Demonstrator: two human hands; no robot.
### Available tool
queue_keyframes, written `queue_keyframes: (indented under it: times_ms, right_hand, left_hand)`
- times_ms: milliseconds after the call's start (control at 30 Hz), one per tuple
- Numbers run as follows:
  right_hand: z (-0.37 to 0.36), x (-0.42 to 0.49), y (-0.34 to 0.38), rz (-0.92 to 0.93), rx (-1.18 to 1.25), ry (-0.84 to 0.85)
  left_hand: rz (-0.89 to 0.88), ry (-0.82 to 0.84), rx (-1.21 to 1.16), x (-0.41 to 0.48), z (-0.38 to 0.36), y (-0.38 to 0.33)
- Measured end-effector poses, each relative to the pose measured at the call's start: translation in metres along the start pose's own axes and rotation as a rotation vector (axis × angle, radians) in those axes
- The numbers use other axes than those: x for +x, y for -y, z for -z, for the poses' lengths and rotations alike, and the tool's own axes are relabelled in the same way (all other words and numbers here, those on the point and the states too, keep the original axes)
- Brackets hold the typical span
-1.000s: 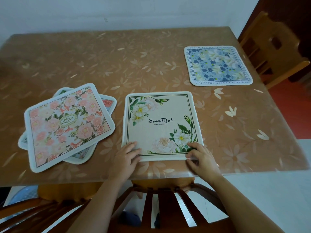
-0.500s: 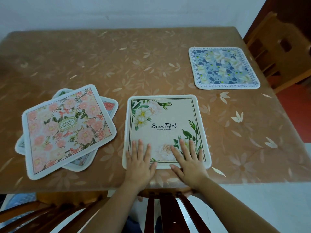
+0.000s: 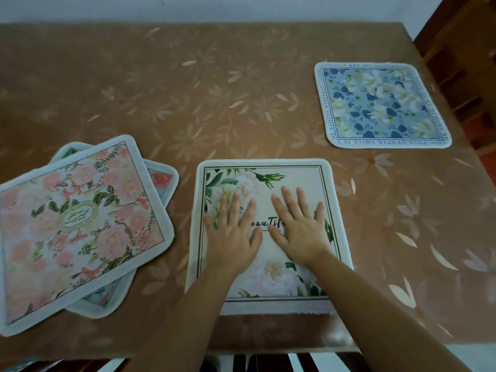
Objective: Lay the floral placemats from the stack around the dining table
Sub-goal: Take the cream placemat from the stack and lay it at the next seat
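Observation:
A cream placemat with white flowers and the word "Beautiful" (image 3: 300, 181) lies flat at the near edge of the dining table (image 3: 214, 98). My left hand (image 3: 233, 232) and my right hand (image 3: 298, 226) rest palm down on its middle, fingers spread, holding nothing. To the left sits the stack (image 3: 77, 226), with a pink floral placemat on top and other mats skewed beneath it. A blue floral placemat (image 3: 378, 106) lies at the far right of the table.
The table wears a brown cloth with a pale leaf print. A wooden chair (image 3: 461, 76) stands past the right edge. The back of another chair (image 3: 268, 362) shows just below the near edge.
My hands have slid from the cream placemat's near edge up onto its middle, flattening out. The camera has moved closer to the table.

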State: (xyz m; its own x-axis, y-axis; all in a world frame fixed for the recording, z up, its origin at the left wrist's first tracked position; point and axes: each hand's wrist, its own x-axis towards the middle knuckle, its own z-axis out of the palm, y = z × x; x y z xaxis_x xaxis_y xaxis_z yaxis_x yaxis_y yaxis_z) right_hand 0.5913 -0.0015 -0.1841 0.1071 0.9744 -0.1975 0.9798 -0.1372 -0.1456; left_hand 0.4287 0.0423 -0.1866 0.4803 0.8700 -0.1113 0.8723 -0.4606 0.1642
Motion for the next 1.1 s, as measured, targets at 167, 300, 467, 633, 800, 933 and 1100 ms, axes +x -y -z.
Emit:
queue_keyframes:
  times_ms: [167, 300, 467, 633, 800, 933, 1100]
  right_hand:
    - [0.009, 0.042, -0.011, -0.021, 0.020, -0.033]
    - [0.020, 0.065, -0.024, -0.067, 0.078, -0.056]
    - [0.025, 0.065, -0.026, -0.173, 0.114, -0.103]
    - [0.018, 0.039, -0.033, -0.141, 0.090, -0.102]
    - [0.008, -0.004, -0.033, -0.127, 0.094, -0.078]
    - [0.002, -0.043, -0.028, -0.121, 0.089, -0.048]
    - [-0.004, -0.086, -0.018, -0.125, 0.093, -0.031]
  left_hand:
    - [-0.004, -0.038, -0.045, 0.051, 0.008, 0.011]
    - [0.055, -0.052, -0.057, 0.081, 0.015, 0.030]
    - [0.068, -0.062, -0.072, 0.080, 0.015, 0.033]
    - [0.089, -0.064, -0.090, 0.048, 0.014, 0.034]
    - [0.065, 0.004, -0.036, 0.006, 0.014, 0.031]
    - [0.057, 0.039, -0.013, -0.028, 0.013, 0.028]
    - [0.040, 0.000, -0.029, -0.067, 0.009, 0.021]
